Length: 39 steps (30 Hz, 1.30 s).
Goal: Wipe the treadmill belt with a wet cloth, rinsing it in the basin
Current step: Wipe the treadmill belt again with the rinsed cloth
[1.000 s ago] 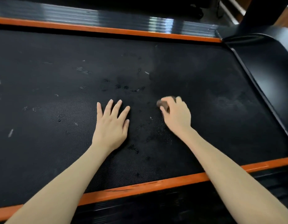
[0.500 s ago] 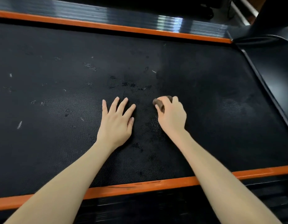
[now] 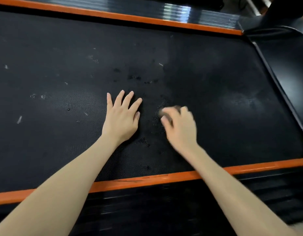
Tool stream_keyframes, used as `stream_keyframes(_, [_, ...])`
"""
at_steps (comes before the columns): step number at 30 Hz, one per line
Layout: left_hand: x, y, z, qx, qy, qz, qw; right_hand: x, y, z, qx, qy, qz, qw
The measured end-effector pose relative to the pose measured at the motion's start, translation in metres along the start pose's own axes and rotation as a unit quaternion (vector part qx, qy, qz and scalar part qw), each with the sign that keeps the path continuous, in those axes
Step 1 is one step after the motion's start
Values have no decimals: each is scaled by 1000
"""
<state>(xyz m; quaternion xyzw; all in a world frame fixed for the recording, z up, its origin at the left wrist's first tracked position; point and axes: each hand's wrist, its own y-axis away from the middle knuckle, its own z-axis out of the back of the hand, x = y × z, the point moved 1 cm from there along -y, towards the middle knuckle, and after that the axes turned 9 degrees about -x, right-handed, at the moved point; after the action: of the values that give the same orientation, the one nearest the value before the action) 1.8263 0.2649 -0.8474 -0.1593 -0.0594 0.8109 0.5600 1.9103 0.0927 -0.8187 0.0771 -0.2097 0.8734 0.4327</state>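
The black textured treadmill belt [image 3: 62,103] fills the view, dotted with pale specks and dark wet marks. My left hand [image 3: 121,116] rests flat on the belt with fingers spread. Just to its right, my right hand [image 3: 179,123] grips a small dark brown cloth [image 3: 166,111], bunched under the curled fingers and pressed on the belt. The hand and cloth are blurred by motion. Only a small edge of the cloth shows. No basin is in view.
Orange side rails run along the far edge [image 3: 130,17] and the near edge [image 3: 147,180] of the belt. A black motor cover [image 3: 283,53] rises at the right end. A dusty pale smear [image 3: 240,99] lies on the belt to the right.
My right hand with the cloth has slid a little toward me and to the right across the belt. My left hand has stayed planted in place.
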Motion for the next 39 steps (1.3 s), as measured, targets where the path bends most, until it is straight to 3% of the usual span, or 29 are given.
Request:
stream_keyframes(2, [1,0,0,1,-2,0,1000,25,43,12,77,-64,79,992])
stream_keyframes(5, [3,1,1,0,0,-4,1000,9,55,29,158,-48,131,977])
stream_keyframes(9, [2,2,2,-5,8,-5,1000,-62,47,56,102,33,32,994])
stream_keyframes(12, [2,2,1,-13,11,-7,1000,-76,51,69,123,-7,24,992])
stream_keyframes(14, [3,2,1,-22,14,-9,1000,-72,46,74,93,-36,26,995])
stream_keyframes(20, [3,2,2,-27,22,-8,999,-54,42,46,139,-70,68,986])
stream_keyframes(27, [8,-2,8,-37,88,22,995,43,53,5,190,-167,197,947])
stream_keyframes(30, [17,-7,15,-70,106,53,990,21,24,4,132,-129,198,963])
stream_keyframes(32, [25,-15,17,-74,93,57,991,-17,-14,8,48,-61,98,992])
stream_keyframes(34, [30,-28,16,-60,72,46,995,-41,-34,12,7,-52,-11,999])
stream_keyframes(36, [33,-44,13,-47,49,35,997,-34,-23,7,-10,-38,12,999])
stream_keyframes(39, [34,-72,7,-21,19,31,999,-19,2,-2,-9,9,150,989])
